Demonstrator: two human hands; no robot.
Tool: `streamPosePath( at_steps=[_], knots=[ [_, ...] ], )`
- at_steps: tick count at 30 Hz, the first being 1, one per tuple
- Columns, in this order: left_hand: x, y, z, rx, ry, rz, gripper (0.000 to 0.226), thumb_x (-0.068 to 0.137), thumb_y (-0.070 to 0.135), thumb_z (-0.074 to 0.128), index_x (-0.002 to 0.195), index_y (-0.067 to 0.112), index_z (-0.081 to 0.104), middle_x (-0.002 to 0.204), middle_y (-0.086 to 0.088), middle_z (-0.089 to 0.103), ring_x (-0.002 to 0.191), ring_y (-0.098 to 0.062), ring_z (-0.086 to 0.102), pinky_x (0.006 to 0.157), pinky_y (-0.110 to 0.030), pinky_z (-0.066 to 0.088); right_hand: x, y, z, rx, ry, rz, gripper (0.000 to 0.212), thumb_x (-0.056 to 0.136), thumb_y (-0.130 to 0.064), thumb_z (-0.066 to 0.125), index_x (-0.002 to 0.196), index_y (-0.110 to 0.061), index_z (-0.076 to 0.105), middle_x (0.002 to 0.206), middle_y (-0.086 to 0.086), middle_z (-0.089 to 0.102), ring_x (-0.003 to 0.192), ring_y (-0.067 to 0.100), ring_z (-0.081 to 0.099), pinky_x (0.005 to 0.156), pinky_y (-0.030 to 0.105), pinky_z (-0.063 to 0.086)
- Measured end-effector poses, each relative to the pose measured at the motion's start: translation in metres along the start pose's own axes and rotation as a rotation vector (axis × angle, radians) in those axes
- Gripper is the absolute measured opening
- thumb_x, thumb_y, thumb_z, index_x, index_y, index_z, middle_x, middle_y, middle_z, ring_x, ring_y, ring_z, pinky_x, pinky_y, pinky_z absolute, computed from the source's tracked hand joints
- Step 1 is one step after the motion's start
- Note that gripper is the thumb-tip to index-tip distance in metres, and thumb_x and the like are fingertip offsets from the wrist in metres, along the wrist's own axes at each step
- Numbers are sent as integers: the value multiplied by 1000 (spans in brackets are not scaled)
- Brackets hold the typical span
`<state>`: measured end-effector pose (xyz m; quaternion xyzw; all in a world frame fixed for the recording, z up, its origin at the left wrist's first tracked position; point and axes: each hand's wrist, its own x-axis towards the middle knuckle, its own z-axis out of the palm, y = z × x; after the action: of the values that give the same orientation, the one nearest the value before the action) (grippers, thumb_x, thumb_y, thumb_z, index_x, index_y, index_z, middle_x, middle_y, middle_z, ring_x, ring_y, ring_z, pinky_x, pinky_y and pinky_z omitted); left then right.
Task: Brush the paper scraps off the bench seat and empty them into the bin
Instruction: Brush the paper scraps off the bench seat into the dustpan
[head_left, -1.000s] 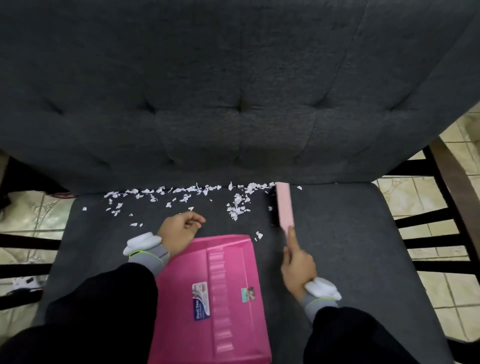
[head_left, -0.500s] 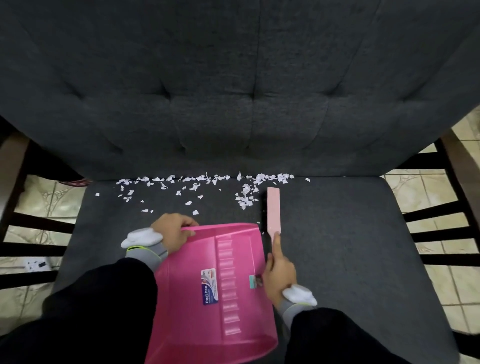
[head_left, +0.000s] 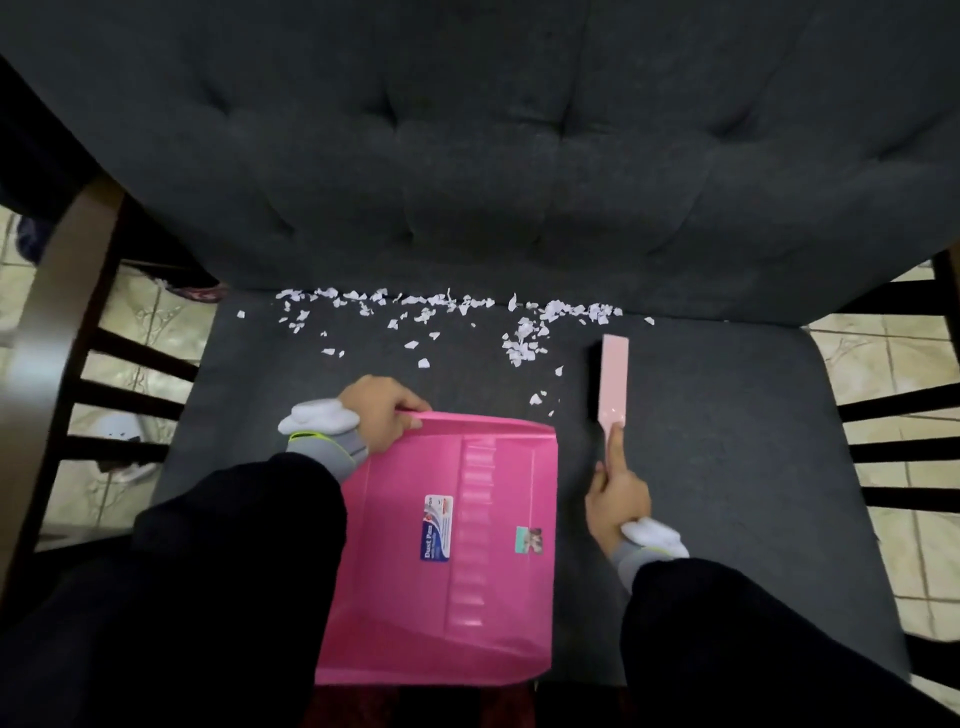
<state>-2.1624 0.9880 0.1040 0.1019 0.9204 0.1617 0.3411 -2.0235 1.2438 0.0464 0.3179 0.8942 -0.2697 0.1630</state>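
Left hand (head_left: 382, 410) on dustpan (head_left: 395, 571), right hand (head_left: 618, 493) on brush (head_left: 614, 374) (scraps (head_left: 524, 343) beyond)

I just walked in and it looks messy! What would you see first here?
The bright pink dustpan jumps out first, lying in the middle of the dark grey bench seat with the left hand gripping its far edge. Next come the white paper scraps, strewn along the back of the seat below the backrest. To the right of the dustpan, the right hand holds a pale pink brush that points toward the scraps.
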Motion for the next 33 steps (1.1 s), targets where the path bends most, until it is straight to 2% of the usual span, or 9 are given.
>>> streamPosePath(
  at_steps=[5,10,13,15,18,23,27,29,33],
  knots=[
    [-4,0,3,-21,22,-12,25,86,25,63,110,26,69,114,2,69,110,-18,60,89,-24,42,0,-17,14,74,-107,-113,64,97,-11,39,150,-28,7,66,11,51,64,30,53,63,27,35],
    [-3,0,6,13,79,-57,22,85,32,64,106,33,69,110,5,70,108,-20,60,92,-29,43,5,-16,3,43,-217,-302,62,97,-9,42,149,-22,12,54,-2,43,59,21,47,62,25,34],
    [-3,-1,4,161,67,-134,27,84,41,62,111,37,63,111,11,67,113,-18,56,105,-41,30,9,-15,-6,64,-213,-367,61,96,-9,43,149,-22,15,62,2,50,61,23,51,63,28,38],
    [-2,-4,3,194,19,-174,28,84,39,62,111,37,61,110,11,67,112,-18,57,107,-45,29,14,-14,-13,72,-181,-363,61,96,-10,43,149,-24,16,66,7,53,64,30,56,66,32,42],
    [-2,-9,4,97,19,-170,22,84,29,63,106,32,67,106,3,70,106,-21,61,90,-31,45,24,-13,-19,101,-128,-301,58,97,-13,43,148,-29,20,72,15,61,71,35,61,67,32,43],
    [0,-3,4,75,-30,-107,23,84,25,65,106,24,69,104,0,70,101,-20,62,82,-25,44,37,-6,-18,133,-77,-118,57,98,-15,41,148,-32,20,70,12,55,69,35,60,64,25,35],
    [1,9,7,63,-94,-74,21,83,24,65,104,24,70,102,-1,71,101,-20,62,81,-23,43,23,-12,-7,66,-176,-251,61,96,-12,43,149,-22,15,66,7,50,63,25,54,63,24,34],
    [4,17,9,82,-113,-56,21,84,26,65,104,25,70,102,-1,71,102,-19,62,83,-24,43,19,-13,-5,41,-244,-314,62,96,-14,42,149,-23,11,70,10,54,70,29,59,64,25,33],
    [10,33,9,89,-97,-45,22,83,28,65,104,27,70,103,0,71,102,-19,62,83,-24,44,23,-10,-20,136,-213,-303,62,97,-14,42,146,-27,6,67,8,55,68,29,60,63,25,34]
  ],
)
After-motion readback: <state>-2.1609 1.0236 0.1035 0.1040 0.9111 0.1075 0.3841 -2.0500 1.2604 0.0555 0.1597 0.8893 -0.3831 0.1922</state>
